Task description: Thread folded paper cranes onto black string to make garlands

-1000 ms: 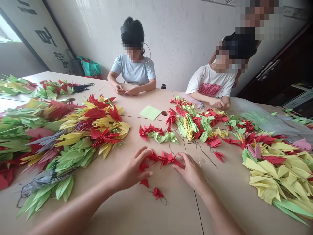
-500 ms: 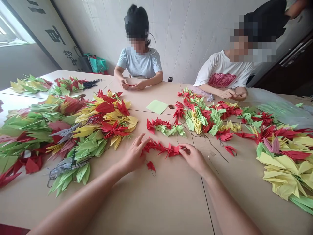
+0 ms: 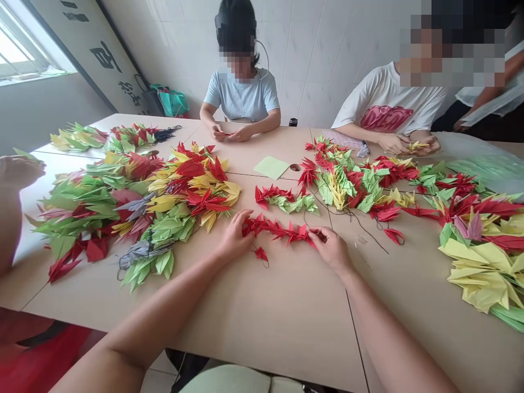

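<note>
A strand of red folded-paper pieces (image 3: pixel 278 228) stretches across the table between my hands. Its left end is held by my left hand (image 3: pixel 238 237), the fingers curled against the paper. At the right end, my right hand (image 3: pixel 329 246) pinches the last red piece between thumb and fingers. A small red piece on a dark thread (image 3: pixel 261 254) lies just below the strand, near my left hand. Behind the strand is a shorter row of red and green folded pieces (image 3: pixel 286 200), touched by neither hand.
Large piles of coloured folded paper lie at left (image 3: pixel 94 202) and right (image 3: pixel 487 256). A green sheet (image 3: pixel 271 167) lies beyond the strand. Two people sit opposite, hands on small pieces; another person's hand (image 3: pixel 24 172) is at far left. A needle (image 3: pixel 362 256) lies right of my hand.
The view has shifted, showing more of the near table edge and a person's hand at far left. The strand stays between my hands. The person at right now holds a yellow piece.
</note>
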`<control>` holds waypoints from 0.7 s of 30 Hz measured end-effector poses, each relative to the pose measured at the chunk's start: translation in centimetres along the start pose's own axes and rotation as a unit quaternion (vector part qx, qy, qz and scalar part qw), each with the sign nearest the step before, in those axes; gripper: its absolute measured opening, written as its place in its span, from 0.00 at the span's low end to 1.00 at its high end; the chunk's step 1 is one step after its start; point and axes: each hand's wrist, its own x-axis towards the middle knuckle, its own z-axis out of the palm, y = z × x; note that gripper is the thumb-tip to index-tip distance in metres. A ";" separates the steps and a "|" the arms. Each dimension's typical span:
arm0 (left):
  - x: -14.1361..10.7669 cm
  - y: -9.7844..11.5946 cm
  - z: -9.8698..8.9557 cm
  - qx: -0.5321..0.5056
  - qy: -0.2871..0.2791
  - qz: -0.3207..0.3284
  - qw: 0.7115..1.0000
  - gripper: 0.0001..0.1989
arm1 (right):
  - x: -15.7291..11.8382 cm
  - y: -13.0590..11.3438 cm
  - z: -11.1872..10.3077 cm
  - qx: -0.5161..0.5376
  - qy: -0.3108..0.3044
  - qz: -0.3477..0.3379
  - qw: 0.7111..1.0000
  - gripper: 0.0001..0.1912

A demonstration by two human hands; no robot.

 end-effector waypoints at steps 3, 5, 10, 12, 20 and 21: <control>-0.1 0.0 0.0 0.006 0.002 0.009 1.000 0.28 | -0.2 -0.1 0.1 -0.002 0.008 -0.005 1.000 0.14; -0.2 0.0 0.1 0.010 0.004 0.011 1.000 0.28 | -0.3 -0.1 0.1 -0.001 0.010 -0.008 1.000 0.14; -0.2 -0.1 0.2 0.024 0.014 -0.001 1.000 0.30 | -0.3 0.1 0.0 0.010 0.006 -0.016 1.000 0.14; -0.2 -0.2 0.1 0.026 0.020 -0.008 0.999 0.31 | -0.3 0.2 -0.1 0.017 0.002 -0.021 1.000 0.13; 0.1 -0.3 -0.5 -0.053 0.005 -0.036 0.998 0.26 | -0.7 -0.1 -0.9 0.052 -0.018 -0.051 0.997 0.11; 0.2 -0.3 -0.6 -0.059 0.001 -0.038 0.998 0.25 | -0.8 -0.1 -1.1 0.054 -0.021 -0.052 0.997 0.11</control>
